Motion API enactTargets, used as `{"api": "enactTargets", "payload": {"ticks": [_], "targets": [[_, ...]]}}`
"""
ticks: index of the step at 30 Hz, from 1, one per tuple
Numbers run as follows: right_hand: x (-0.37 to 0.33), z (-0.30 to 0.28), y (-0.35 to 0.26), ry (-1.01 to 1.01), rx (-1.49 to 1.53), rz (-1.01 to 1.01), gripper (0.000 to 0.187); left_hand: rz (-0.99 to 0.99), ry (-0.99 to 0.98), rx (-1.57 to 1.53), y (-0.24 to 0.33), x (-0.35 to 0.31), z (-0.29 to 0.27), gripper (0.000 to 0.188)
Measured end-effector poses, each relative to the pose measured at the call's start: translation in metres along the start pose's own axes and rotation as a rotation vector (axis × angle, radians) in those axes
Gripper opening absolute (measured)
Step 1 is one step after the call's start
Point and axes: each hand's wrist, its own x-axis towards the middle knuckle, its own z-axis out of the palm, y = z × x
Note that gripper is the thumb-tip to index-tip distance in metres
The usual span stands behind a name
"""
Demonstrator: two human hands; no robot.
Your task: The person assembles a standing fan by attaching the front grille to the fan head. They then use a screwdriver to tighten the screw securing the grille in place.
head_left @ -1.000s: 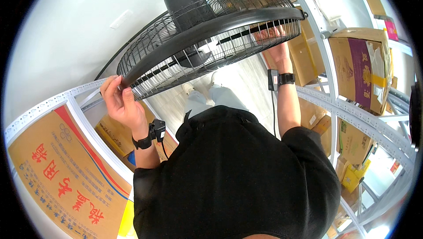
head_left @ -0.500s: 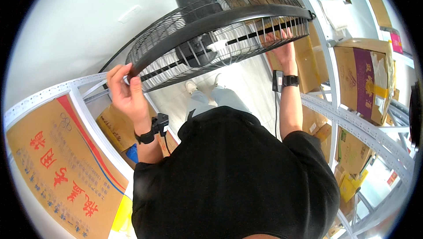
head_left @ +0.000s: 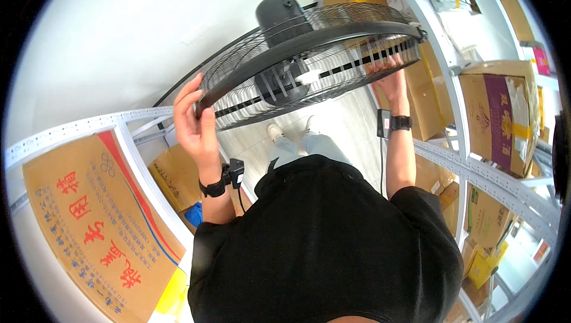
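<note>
A large black fan with a wire cage [head_left: 285,61] stands before me, its dark rim band running from lower left to upper right. White struts and a dark hub show through the wires, and a black motor housing [head_left: 284,19] sticks out at its far side. At the fan's left end my left hand [head_left: 199,129] is closed on the rim, thumb on the near side and fingers around the outer edge. My right hand [head_left: 394,82] holds the lower cage near the right end; its fingertips are partly hidden by the wires.
White perforated metal shelving [head_left: 461,115] with cardboard boxes [head_left: 491,115] rises on the right. At left stands another rack [head_left: 83,129] with a big printed carton [head_left: 101,216]. A white wall [head_left: 119,43] lies beyond the fan; pale floor [head_left: 253,144] shows around my shoes.
The whole view has shifted, so the fan, shelves and boxes sit a little lower and farther right. Both hands stay on the fan.
</note>
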Motion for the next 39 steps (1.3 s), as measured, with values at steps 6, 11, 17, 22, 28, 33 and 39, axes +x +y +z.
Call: {"api": "enactTargets", "payload": {"ticks": [6,11,17,22,28,33,39], "targets": [[0.009,-0.001,0.007,0.053,-0.031,-0.029,0.071,0.112,0.006,0.078,-0.006,-0.008,0.000,0.028],[-0.003,0.003,-0.001,-0.064,-0.040,-0.035,0.077,0.141,0.016,0.145,-0.007,-0.010,0.005,0.025],[-0.019,0.009,-0.006,-0.016,-0.083,-0.067,0.073,0.164,0.055,0.283,-0.006,-0.012,0.016,0.032],[-0.024,0.013,-0.012,-0.059,-0.175,-0.023,0.074,0.092,0.118,0.438,0.005,-0.014,0.025,0.033],[-0.011,-0.007,-0.021,-0.307,-0.276,-0.054,0.055,0.042,0.282,0.421,0.007,-0.021,0.045,0.041],[-0.003,-0.014,-0.030,-0.399,-0.336,-0.039,0.045,0.062,0.386,0.468,0.006,-0.020,0.058,0.050],[0.009,-0.016,-0.034,-0.361,-0.428,-0.065,0.044,0.015,0.460,0.472,-0.004,-0.022,0.055,0.048]]}}
